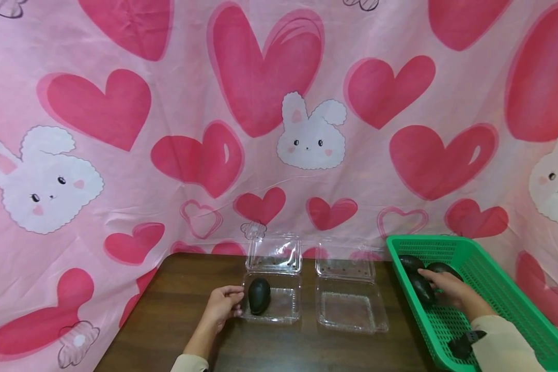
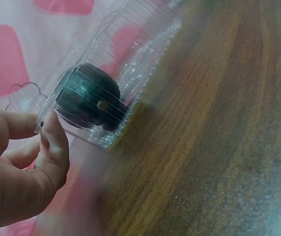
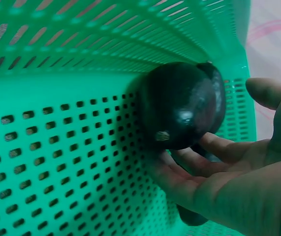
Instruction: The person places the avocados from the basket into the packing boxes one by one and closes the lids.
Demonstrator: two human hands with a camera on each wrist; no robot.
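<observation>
Pinched between thumb and fingers, the rim of the left box (image 1: pixel 283 300) is held by the person's left hand (image 1: pixel 225 306), while the right hand (image 1: pixel 451 289) reaches into the green basket (image 1: pixel 497 289). Its fingers, loosely bent, touch the underside of a dark fruit (image 3: pixel 179 108), with the thumb standing well off it; that close view is dim, so I can't tell whether they bear any weight.

I'd judge the packing barely begun: one fruit (image 1: pixel 259 296) lies in the left box, towards its left side, and the right box (image 1: pixel 349 312) has none. At least three remain in the basket, and both lids stand open.

As for room, the left box has space right of its fruit. A strip of table (image 1: pixel 190 274) separates the boxes, another the right box from the basket. The basket's fruit crowd its far left corner, close against the wall, so that raised rim probably needs clearing; the lids back onto the cloth (image 1: pixel 260 170).
</observation>
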